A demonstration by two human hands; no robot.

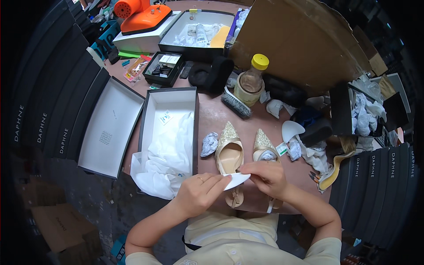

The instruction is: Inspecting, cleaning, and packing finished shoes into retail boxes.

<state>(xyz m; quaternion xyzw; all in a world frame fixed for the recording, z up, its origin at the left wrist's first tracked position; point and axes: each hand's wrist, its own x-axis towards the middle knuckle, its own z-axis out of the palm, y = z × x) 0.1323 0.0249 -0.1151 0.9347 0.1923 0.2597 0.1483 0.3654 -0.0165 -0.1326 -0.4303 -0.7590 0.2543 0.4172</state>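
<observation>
My left hand (197, 195) and my right hand (266, 177) pinch the two ends of a small white curved insert (236, 180). It is held above a pale gold shoe (230, 155) with a glittery pointed toe, hiding part of its back. To the right lies a matching shoe (263, 140), toe pointing away, with crumpled paper inside and a small tag (282, 149) by its edge. My right hand covers that shoe's middle. A crumpled paper wad (209, 144) rests left of the shoes. Another white curved piece (292, 130) lies farther right.
An open shoe box (196, 110) with white tissue (168, 150) stands on the left, its lid (110, 128) beside it. Behind the shoes are a brush (236, 105) and a yellow-capped bottle (253, 79). Cardboard (300, 44) rises at the back; stacked black boxes (375, 190) flank the table.
</observation>
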